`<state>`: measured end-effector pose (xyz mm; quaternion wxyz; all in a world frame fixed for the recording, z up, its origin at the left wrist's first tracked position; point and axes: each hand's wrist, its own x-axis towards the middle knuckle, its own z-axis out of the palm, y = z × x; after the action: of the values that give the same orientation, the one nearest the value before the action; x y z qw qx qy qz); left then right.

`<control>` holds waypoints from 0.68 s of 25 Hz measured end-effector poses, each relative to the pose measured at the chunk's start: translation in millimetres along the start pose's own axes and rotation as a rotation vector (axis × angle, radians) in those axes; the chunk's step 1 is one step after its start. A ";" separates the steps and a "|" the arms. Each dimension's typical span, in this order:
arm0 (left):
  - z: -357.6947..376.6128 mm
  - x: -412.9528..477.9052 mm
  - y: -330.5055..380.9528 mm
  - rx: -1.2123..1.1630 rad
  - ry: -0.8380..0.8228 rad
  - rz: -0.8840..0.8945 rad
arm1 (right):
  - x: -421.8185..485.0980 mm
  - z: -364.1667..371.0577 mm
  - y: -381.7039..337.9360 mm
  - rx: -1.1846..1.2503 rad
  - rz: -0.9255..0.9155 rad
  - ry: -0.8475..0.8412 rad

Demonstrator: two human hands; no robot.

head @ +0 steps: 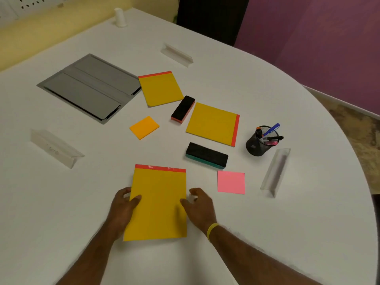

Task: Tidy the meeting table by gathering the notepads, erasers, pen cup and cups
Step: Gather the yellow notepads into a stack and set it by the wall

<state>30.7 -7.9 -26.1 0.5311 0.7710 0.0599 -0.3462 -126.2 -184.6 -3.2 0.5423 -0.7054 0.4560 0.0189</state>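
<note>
A yellow notepad with a red top strip (158, 202) lies near the table's front. My left hand (123, 206) grips its left edge, thumb on top. My right hand (200, 206) grips its right edge the same way. Two more yellow notepads lie further back, one at centre (160, 89), one to the right (212, 124). A black eraser with an orange base (183, 109) lies between them. A black eraser with a green base (206, 155) sits ahead of my right hand. A black mesh pen cup (259, 144) with several pens stands at right.
An orange sticky pad (144, 127) and a pink sticky pad (231, 182) lie on the white table (61, 202). Three clear name holders stand at left (55, 149), back (176, 54) and right (275, 171). A grey cable hatch (88, 87) sits back left. A white cup (119, 17) stands far back.
</note>
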 end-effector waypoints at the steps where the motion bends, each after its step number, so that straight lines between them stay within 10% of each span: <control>1: -2.4 0.6 0.8 -0.007 0.002 0.018 | 7.2 -11.8 -5.4 -0.104 -0.106 0.127; 6: -9.4 5.7 23.7 -0.131 0.068 0.053 | 96.1 -100.6 -58.8 -0.141 -0.286 0.579; 17: 3.4 28.1 56.6 -0.211 0.069 0.155 | 214.2 -120.0 -68.3 -0.439 0.356 0.345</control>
<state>76.3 -42.8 0.5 0.6321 0.7246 0.0543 -0.2691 -12.1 -412.1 -14.4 0.2803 -0.7075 0.6423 0.0912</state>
